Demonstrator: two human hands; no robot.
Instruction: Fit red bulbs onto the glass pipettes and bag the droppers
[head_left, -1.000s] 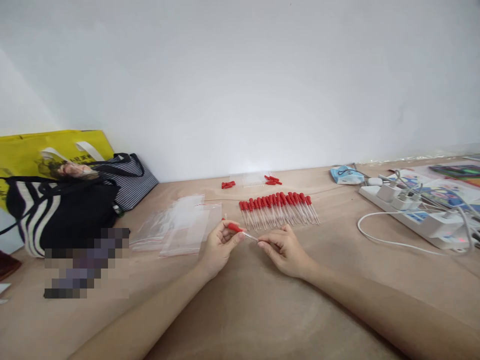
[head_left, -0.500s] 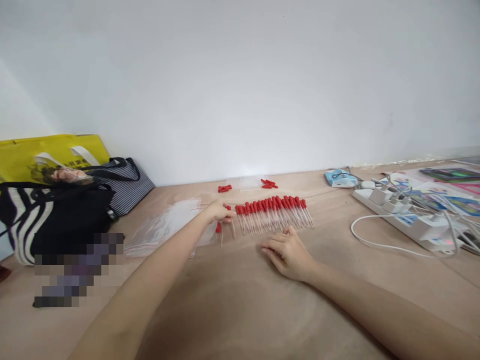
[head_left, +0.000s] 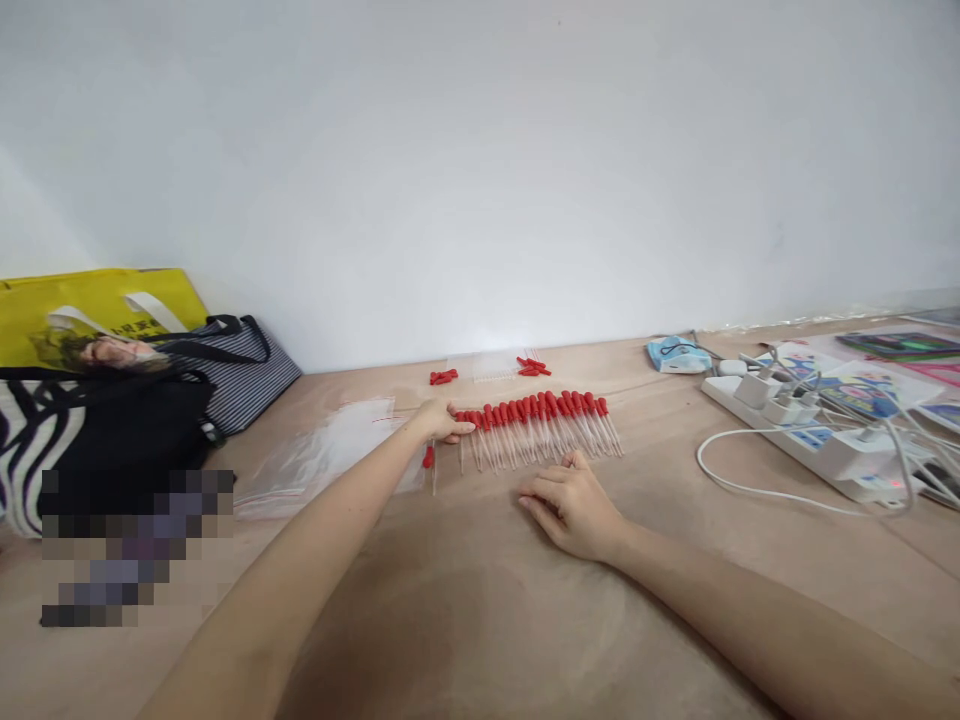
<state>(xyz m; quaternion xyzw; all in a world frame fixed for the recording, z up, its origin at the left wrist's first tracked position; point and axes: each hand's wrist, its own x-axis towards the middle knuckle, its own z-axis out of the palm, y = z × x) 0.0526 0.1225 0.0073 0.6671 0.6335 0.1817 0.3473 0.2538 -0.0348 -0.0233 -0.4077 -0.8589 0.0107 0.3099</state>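
Several clear droppers with red bulbs (head_left: pixel 551 405) lie side by side in a row on the brown tabletop (head_left: pixel 450 600). At the row's left end, my left hand (head_left: pixel 444 422) has its fingers closed on the red bulb of a dropper. One more dropper (head_left: pixel 428 458) lies apart, just below that hand. My right hand (head_left: pixel 571 505) rests on the table in front of the row with its fingers curled together; nothing shows in it. Clear plastic bags (head_left: pixel 322 450) lie left of the row, partly behind my left forearm.
Loose red bulbs (head_left: pixel 443 377) and clear tubes (head_left: pixel 495 366) lie near the wall, with more red bulbs (head_left: pixel 533 367) beside them. Bags (head_left: pixel 105 440) stand at the left. A power strip (head_left: pixel 814 440) with cables, a blue mask (head_left: pixel 678 354) and printed sheets (head_left: pixel 847 380) are at the right.
My left hand has moved the dropper slightly right, up against the row's left end. My right hand has stayed in place. The view has shifted slightly.
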